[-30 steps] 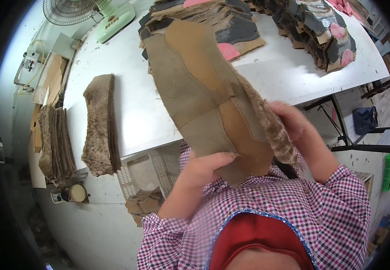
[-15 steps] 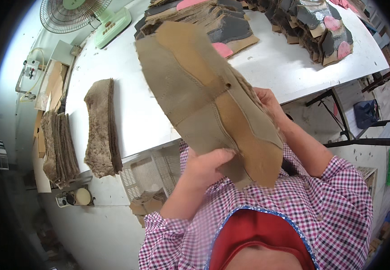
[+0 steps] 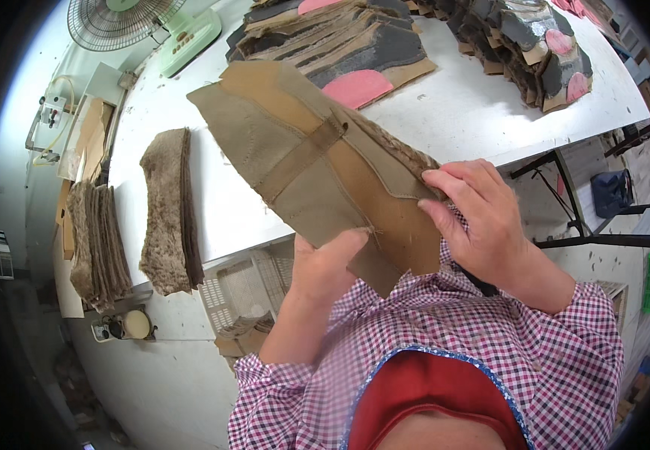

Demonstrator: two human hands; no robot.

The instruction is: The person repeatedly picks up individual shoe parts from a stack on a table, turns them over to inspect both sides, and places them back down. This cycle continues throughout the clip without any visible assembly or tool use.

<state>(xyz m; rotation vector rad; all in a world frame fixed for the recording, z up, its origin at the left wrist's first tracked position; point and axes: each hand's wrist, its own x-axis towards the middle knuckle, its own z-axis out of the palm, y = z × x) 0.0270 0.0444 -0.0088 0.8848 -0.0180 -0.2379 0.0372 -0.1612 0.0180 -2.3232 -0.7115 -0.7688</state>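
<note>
A stitched boot upper (image 3: 284, 146) in tan and olive is held up in front of my chest, tilted, its far end over the table. A darker strap-like band crosses it, with a small dark hole at one end. Brown fleece lining shows along its right edge. My left hand (image 3: 323, 266) grips the near left part, thumb on top and the other fingers hidden underneath. At the right edge, my right hand (image 3: 484, 214) pinches the upper between thumb and fingers, by the fleece.
The white table (image 3: 227, 187) bears two stacks of fleece pieces, one upright-looking stack (image 3: 164, 214) and one at the left edge (image 3: 98, 247). Dark and pink-patched uppers (image 3: 374, 52) lie behind, more (image 3: 535, 45) at right. A green fan (image 3: 190, 45) stands far left; a plastic basket (image 3: 220, 296) sits below.
The upper has swung leftward and lower at its far end. My right hand has come from behind the upper to its right edge, where its fingers now show.
</note>
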